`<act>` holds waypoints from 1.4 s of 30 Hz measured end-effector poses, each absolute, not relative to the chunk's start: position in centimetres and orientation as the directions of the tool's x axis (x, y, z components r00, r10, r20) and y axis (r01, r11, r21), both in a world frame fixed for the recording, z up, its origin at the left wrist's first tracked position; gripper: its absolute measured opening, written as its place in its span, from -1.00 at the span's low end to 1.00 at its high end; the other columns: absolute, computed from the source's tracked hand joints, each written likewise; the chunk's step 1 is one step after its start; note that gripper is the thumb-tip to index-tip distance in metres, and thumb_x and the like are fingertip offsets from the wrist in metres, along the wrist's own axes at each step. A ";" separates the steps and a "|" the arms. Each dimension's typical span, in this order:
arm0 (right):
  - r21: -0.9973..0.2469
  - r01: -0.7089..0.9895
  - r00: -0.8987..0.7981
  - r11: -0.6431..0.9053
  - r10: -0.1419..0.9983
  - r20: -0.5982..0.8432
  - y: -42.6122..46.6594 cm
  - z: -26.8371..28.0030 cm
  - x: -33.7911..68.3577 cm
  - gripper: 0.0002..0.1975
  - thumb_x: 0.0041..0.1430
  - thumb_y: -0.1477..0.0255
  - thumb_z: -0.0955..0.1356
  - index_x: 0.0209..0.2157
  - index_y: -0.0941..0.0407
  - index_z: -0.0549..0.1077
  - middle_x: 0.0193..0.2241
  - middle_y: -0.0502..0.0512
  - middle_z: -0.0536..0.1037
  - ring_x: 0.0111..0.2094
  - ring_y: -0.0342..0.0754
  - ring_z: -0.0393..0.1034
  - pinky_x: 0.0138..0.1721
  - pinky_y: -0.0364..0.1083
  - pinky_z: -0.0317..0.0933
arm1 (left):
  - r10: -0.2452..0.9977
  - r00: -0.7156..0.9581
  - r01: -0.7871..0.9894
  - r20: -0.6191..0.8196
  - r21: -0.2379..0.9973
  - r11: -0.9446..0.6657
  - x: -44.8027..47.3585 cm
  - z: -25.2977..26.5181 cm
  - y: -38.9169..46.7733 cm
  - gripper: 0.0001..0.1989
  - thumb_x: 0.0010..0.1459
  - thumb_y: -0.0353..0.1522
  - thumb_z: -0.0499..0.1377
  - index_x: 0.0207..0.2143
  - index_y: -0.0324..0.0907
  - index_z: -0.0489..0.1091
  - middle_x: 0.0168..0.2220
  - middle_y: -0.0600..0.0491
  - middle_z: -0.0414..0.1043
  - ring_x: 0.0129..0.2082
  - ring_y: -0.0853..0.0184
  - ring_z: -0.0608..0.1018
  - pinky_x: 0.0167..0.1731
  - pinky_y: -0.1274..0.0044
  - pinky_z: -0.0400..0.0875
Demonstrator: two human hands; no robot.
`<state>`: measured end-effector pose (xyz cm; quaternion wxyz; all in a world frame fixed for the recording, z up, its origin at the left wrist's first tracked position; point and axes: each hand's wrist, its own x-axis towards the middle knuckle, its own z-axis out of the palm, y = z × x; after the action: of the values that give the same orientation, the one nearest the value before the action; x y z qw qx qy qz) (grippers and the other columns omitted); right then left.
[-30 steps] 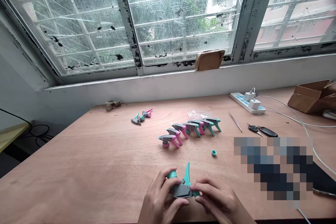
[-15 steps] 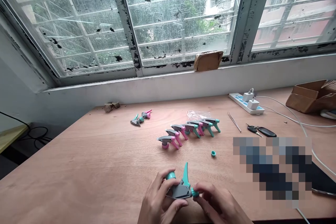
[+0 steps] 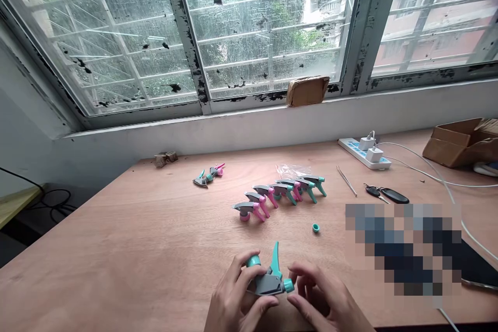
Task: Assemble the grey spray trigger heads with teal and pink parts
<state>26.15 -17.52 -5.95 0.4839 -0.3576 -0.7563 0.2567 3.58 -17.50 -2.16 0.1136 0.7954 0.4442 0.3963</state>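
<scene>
A grey and teal trigger spray head point(image 3: 268, 284) lies on its side in my left hand point(image 3: 236, 293), whose fingers and thumb clasp its grey body. Its teal trigger points up, away from me, and its teal nozzle faces right. Beside that nozzle is my right hand point(image 3: 321, 295), thumb and forefinger parted around the tip with a small gap; its other fingers are curled. Farther off, a row of several spray heads point(image 3: 280, 192) in grey with pink or teal triggers stands on the table. A small teal cap point(image 3: 316, 228) lies nearer, right of the row.
Two more spray heads point(image 3: 209, 175) lie at the back left of the table point(image 3: 128, 249). Toward the right are a clear plastic bag point(image 3: 293, 170), tweezers point(image 3: 346, 181), keys point(image 3: 387, 194), a power strip point(image 3: 363, 153) with cables and a cardboard box point(image 3: 459, 145). A blurred patch covers the right front.
My right thumb and forefinger have come apart and let go of the nozzle. My left hand keeps the spray head in about the same place.
</scene>
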 end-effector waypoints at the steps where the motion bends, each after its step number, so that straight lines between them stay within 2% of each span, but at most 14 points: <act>1: -0.714 0.289 -0.282 0.638 0.770 0.573 -17.4 -5.9 26.1 -0.74 0.46 0.28 0.27 0.08 0.06 0.36 -0.38 0.05 0.58 -0.52 -0.15 0.45 -0.50 -0.23 0.34 | 0.798 0.292 0.615 0.527 0.536 -0.579 3.6 -2.1 -17.5 -0.70 0.31 -0.07 0.19 -0.05 -0.02 0.47 0.11 -0.09 0.48 -0.05 0.20 0.65 -0.17 0.51 0.61; 5: -0.657 0.262 -0.340 0.707 0.705 0.623 -17.2 -5.3 26.1 -0.80 0.49 0.40 0.20 0.01 0.01 0.40 -0.22 0.11 0.61 -0.45 -0.15 0.48 -0.41 -0.22 0.36 | 0.803 0.306 0.618 0.512 0.534 -0.576 3.5 -1.7 -17.5 -0.73 0.29 -0.11 0.24 -0.04 0.01 0.46 0.12 -0.07 0.48 -0.03 0.18 0.65 -0.12 0.48 0.61; 9: -0.669 0.322 -0.320 0.670 0.742 0.590 -17.2 -4.6 26.2 -0.82 0.47 0.30 0.25 -0.08 0.02 0.45 -0.40 0.01 0.58 -0.51 -0.14 0.44 -0.44 -0.22 0.33 | 0.795 0.357 0.621 0.491 0.511 -0.595 3.2 -1.6 -17.4 -0.73 0.28 -0.15 0.26 -0.03 -0.01 0.46 0.13 -0.08 0.48 -0.07 0.19 0.67 -0.13 0.50 0.62; 13: -0.683 0.370 -0.317 0.631 0.776 0.545 -17.3 -4.9 26.2 -0.70 0.47 0.21 0.24 -0.29 0.04 0.47 -0.49 -0.02 0.55 -0.50 -0.13 0.45 -0.45 -0.22 0.28 | 0.771 0.368 0.617 0.519 0.484 -0.620 3.1 -1.9 -17.3 -0.72 0.27 -0.15 0.28 -0.02 -0.01 0.47 0.12 -0.07 0.49 -0.05 0.21 0.66 -0.10 0.51 0.61; 15: -0.683 0.367 -0.302 0.631 0.776 0.554 -17.3 -5.3 26.0 -0.69 0.47 0.18 0.23 -0.24 0.04 0.48 -0.49 -0.02 0.55 -0.51 -0.12 0.46 -0.44 -0.22 0.29 | 0.773 0.350 0.620 0.528 0.488 -0.614 3.1 -2.0 -17.3 -0.72 0.27 -0.13 0.27 -0.03 -0.01 0.47 0.11 -0.07 0.50 -0.02 0.20 0.65 -0.11 0.52 0.62; 19: -0.673 0.336 -0.275 0.659 0.752 0.600 -17.2 -5.9 25.9 -0.72 0.45 0.19 0.28 0.04 0.03 0.40 -0.45 -0.02 0.55 -0.58 -0.16 0.41 -0.52 -0.24 0.29 | 0.783 0.279 0.625 0.556 0.514 -0.588 3.4 -2.0 -17.3 -0.70 0.28 -0.07 0.23 -0.06 -0.01 0.50 0.08 -0.07 0.51 -0.02 0.18 0.64 -0.11 0.47 0.62; 23: -0.662 0.305 -0.307 0.684 0.729 0.612 -17.2 -5.5 26.0 -0.79 0.50 0.30 0.20 -0.03 0.01 0.42 -0.25 0.09 0.62 -0.46 -0.14 0.48 -0.41 -0.21 0.35 | 0.772 0.286 0.628 0.568 0.497 -0.598 3.5 -2.2 -17.3 -0.69 0.28 -0.06 0.23 -0.06 -0.02 0.50 0.07 -0.09 0.52 -0.01 0.16 0.64 -0.11 0.47 0.62; 26: -0.665 0.334 -0.324 0.668 0.744 0.584 -17.2 -5.3 26.1 -0.80 0.50 0.29 0.21 -0.09 0.01 0.43 -0.34 0.04 0.62 -0.48 -0.14 0.48 -0.40 -0.21 0.35 | 0.767 0.295 0.625 0.570 0.492 -0.606 3.5 -2.7 -17.2 -0.68 0.29 -0.05 0.21 -0.05 -0.01 0.49 0.08 -0.07 0.51 -0.01 0.19 0.64 -0.12 0.50 0.62; 31: -0.642 0.386 -0.322 0.662 0.749 0.579 -17.2 -5.9 26.0 -0.69 0.51 0.17 0.16 -0.12 0.01 0.43 -0.44 -0.02 0.58 -0.52 -0.13 0.47 -0.46 -0.21 0.28 | 0.766 0.300 0.616 0.569 0.497 -0.611 3.4 -3.1 -17.2 -0.68 0.31 -0.04 0.17 -0.04 -0.01 0.47 0.08 -0.06 0.49 -0.02 0.21 0.64 -0.11 0.50 0.61; 36: -0.631 0.406 -0.303 0.661 0.749 0.589 -17.2 -6.2 25.8 -0.64 0.51 0.17 0.17 -0.31 0.02 0.43 -0.50 -0.06 0.55 -0.53 -0.14 0.45 -0.49 -0.19 0.16 | 0.756 0.336 0.618 0.561 0.475 -0.627 3.4 -3.0 -17.4 -0.68 0.30 -0.04 0.19 -0.04 0.01 0.48 0.08 -0.06 0.49 -0.04 0.21 0.64 -0.12 0.51 0.61; 38: -0.638 0.406 -0.296 0.654 0.755 0.586 -17.3 -6.3 25.7 -0.65 0.50 0.16 0.18 -0.28 0.01 0.43 -0.51 -0.06 0.54 -0.54 -0.14 0.44 -0.50 -0.19 0.16 | 0.760 0.332 0.617 0.559 0.481 -0.623 3.4 -3.0 -17.4 -0.68 0.30 -0.04 0.19 -0.03 0.01 0.47 0.08 -0.05 0.49 -0.04 0.21 0.64 -0.13 0.50 0.61; 42: -0.624 0.380 -0.301 0.682 0.729 0.614 -17.3 -6.4 25.7 -0.75 0.47 0.16 0.23 -0.04 0.01 0.38 -0.53 -0.09 0.49 -0.63 -0.17 0.34 -0.57 -0.21 0.15 | 0.777 0.309 0.612 0.549 0.510 -0.604 3.5 -3.1 -17.4 -0.68 0.32 -0.05 0.16 -0.02 0.01 0.46 0.11 -0.05 0.46 -0.04 0.22 0.63 -0.11 0.50 0.60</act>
<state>25.65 -17.30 -6.35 0.4741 -0.3534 -0.7851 0.1840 3.47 -17.44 -3.07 0.1034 0.8025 0.4326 0.3977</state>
